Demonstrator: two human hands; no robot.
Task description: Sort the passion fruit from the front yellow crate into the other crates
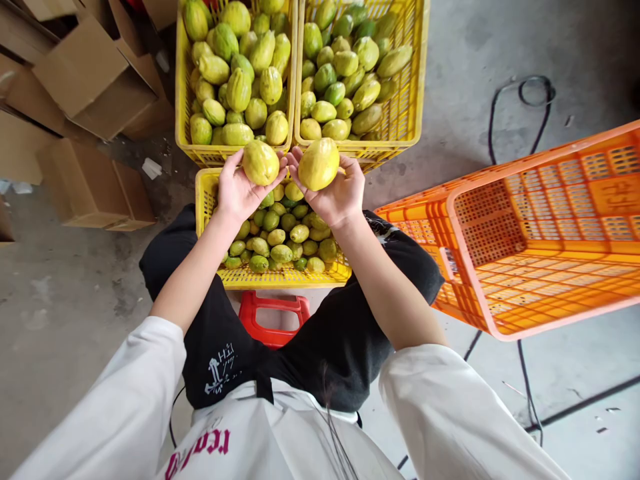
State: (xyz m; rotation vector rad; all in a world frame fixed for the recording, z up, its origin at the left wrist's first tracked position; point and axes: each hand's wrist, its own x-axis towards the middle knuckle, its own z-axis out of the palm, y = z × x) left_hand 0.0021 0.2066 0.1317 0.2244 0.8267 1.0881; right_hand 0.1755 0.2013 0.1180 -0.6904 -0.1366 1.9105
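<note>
My left hand (241,189) holds a yellow oval fruit (261,163), its palm turned up beneath it and the fingers curled at its side. In my right hand (340,195) rests a second yellow oval fruit (319,164), cradled by palm and fingers. The two hands are side by side, fingertips nearly meeting. Below them, a yellow crate (280,279) between my knees contains many small green-yellow fruits (281,253). Whether the held fruits are papayas or another kind, I cannot tell.
Two larger yellow crates of bigger green-yellow fruits, a left crate (181,100) and a right crate (417,100), stand just beyond. An orange crate (460,293) lies at the right near a black cable (493,127). Cardboard boxes (85,67) pile up left. A red stool (247,320) is under me.
</note>
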